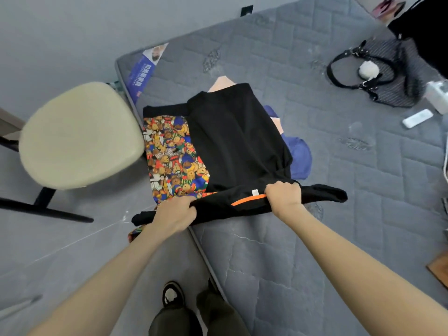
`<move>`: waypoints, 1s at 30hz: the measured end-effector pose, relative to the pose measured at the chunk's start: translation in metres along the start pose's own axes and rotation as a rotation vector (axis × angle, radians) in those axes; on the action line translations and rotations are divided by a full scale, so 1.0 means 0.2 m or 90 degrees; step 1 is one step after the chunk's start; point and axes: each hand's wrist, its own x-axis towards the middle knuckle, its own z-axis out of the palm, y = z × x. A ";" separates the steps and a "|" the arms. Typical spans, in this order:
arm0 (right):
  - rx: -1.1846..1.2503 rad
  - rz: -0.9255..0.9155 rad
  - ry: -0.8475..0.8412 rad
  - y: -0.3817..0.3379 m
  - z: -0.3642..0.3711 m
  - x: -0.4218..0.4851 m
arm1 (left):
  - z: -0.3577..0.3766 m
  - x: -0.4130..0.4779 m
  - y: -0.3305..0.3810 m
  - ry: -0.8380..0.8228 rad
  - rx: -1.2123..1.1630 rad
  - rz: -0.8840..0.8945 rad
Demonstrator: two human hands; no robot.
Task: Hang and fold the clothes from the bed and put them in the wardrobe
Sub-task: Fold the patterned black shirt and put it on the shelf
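My left hand grips the near edge of the black garment — fingers curled round the bunched cloth. The garment lies on the bed, overlapping a bear-print garment. My right hand grips the same edge beside an orange stripe — a handbag lies at far right.
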 end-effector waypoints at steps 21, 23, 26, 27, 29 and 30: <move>0.215 0.060 0.116 -0.37 -0.15 0.92 | -0.20 0.94 -0.20 0.201 0.101 0.114; 0.275 0.065 0.028 -0.40 -0.04 0.92 | -0.06 0.93 -0.17 0.114 0.141 0.137; 0.306 0.083 -0.075 -0.35 0.13 0.94 | 0.13 0.95 -0.24 0.029 0.145 0.062; 0.324 0.099 -0.096 -0.32 0.18 0.95 | 0.17 0.96 -0.30 0.018 0.136 0.029; 0.363 0.122 -0.118 -0.24 0.24 0.95 | 0.20 0.97 -0.39 0.025 0.114 -0.012; 0.368 0.115 -0.115 -0.21 0.26 0.95 | 0.21 0.97 -0.43 0.039 0.105 -0.023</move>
